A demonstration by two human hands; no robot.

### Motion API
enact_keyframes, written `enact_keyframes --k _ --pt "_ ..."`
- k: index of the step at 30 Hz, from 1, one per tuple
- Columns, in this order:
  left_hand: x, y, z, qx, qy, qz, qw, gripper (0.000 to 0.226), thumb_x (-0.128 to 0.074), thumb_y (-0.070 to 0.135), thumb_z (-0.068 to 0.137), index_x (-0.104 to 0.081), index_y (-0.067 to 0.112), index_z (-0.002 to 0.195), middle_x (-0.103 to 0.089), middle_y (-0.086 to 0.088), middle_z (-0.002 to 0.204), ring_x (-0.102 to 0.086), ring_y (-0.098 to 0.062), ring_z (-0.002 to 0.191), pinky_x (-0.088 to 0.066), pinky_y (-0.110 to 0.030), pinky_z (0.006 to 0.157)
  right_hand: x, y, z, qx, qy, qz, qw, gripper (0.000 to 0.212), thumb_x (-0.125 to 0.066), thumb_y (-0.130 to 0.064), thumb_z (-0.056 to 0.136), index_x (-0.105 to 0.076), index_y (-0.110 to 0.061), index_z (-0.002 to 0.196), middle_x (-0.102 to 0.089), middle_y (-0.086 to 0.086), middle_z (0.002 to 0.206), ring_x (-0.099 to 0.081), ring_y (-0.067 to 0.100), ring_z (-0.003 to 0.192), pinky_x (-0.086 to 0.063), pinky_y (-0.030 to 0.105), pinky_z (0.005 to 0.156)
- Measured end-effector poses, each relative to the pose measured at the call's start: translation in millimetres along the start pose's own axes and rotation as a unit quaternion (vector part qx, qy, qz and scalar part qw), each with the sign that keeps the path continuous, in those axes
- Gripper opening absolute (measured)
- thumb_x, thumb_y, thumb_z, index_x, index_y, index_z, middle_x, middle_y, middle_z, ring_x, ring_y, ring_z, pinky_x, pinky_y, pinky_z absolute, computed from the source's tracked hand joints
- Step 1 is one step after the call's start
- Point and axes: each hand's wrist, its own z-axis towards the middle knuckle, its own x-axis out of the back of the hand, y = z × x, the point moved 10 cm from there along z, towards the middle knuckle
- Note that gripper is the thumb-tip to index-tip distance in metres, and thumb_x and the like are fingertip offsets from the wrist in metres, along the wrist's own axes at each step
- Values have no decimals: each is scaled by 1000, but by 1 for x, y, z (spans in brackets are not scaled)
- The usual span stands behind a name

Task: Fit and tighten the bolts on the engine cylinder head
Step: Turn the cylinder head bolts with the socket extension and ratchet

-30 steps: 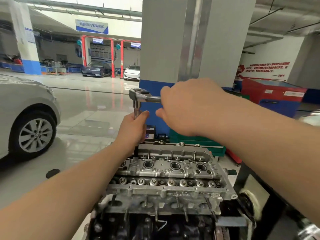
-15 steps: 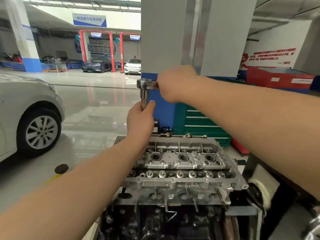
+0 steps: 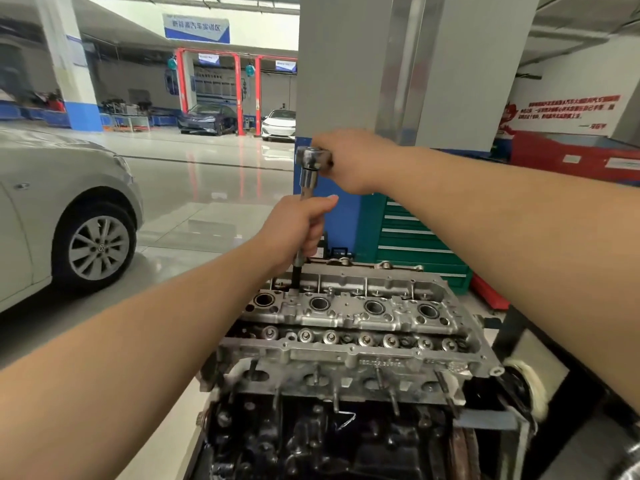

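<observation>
The cylinder head [image 3: 349,327] sits on the engine block [image 3: 329,441], centre foreground. A ratchet wrench [image 3: 311,157] with a long extension bar [image 3: 300,258] stands upright, its lower end entering the head's far left corner. Left hand [image 3: 298,230]: grip closed round the extension bar. Right hand [image 3: 353,161]: grip closed round the wrench handle, just beside the ratchet's head. A silver car [image 3: 62,209] stands well apart at left.
</observation>
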Motion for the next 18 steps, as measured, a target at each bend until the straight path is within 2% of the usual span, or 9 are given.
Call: enact_keyframes --k 2,4,7,9,11,14,15,17,18 --pt "5 -1 -2 0 -4 -14 1000 57 -62 30 102 -32 28 54 -26 4 49 -20 -16 42 -26 -23 44 8 -7 4 9 8 -52 999 21 -46 -36 104 -53 -20 94 -55 0 88 -57 29 84 -33 33 62" --pt "17 1 -2 -16 40 -3 999 52 -67 34 100 -38 25 57 -33 1 49 -28 -18 42 -33 -26 44 21 -8 -3 4 -3 -178 984 38 -41 -46 105 -54 -20 81 -53 -2 78 -51 23 67 -30 31 55" --pt "31 9 -10 -59 180 44 981 43 -77 38 91 -53 15 63 -52 -5 55 -47 -19 49 -44 -28 49 23 -5 -19 -24 -74 -245 966 32 -43 -39 104 -58 -21 83 -56 -2 79 -52 19 65 -35 32 54" --pt "33 8 -17 -65 258 27 963 44 -75 41 87 -51 16 60 -50 0 52 -43 -16 48 -39 -31 51 24 -17 -21 -20 -77 -244 967 30 -46 -33 104 -57 -19 80 -56 -1 77 -52 19 64 -33 32 51" --pt "33 6 -20 -54 288 -6 956 39 -70 40 81 -44 17 63 -39 3 52 -32 -16 49 -29 -35 54 27 -26 -19 -14 -54 -236 970 35 -49 -36 104 -52 -20 74 -53 -1 75 -49 19 63 -31 32 50" --pt "27 9 -11 -49 217 -34 974 39 -69 24 87 -41 20 61 -32 -1 55 -26 -19 48 -21 -31 52 27 -11 -17 -31 -30 -189 981 43 -48 -55 103 -55 -18 82 -54 0 81 -51 20 70 -35 33 57" --pt "23 9 -8 -44 174 -31 983 44 -69 19 91 -43 22 55 -33 -1 51 -26 -18 43 -24 -27 47 24 -4 -17 -32 -17 -179 983 44 -47 -58 102 -61 -18 91 -57 2 92 -54 23 83 -39 35 66" --pt "10 9 -3 -22 74 -20 997 55 -67 16 94 -41 26 47 -30 1 48 -25 -17 39 -27 -22 41 16 6 -16 -23 5 -152 988 40 -47 -58 102 -64 -23 113 -55 4 116 -50 29 114 -43 42 86" --pt "5 7 -1 -8 32 -16 999 56 -65 16 95 -37 27 47 -28 2 48 -23 -17 41 -28 -22 42 11 6 -16 -16 4 -93 996 35 -50 -55 102 -60 -24 116 -54 1 118 -49 29 117 -43 43 89"
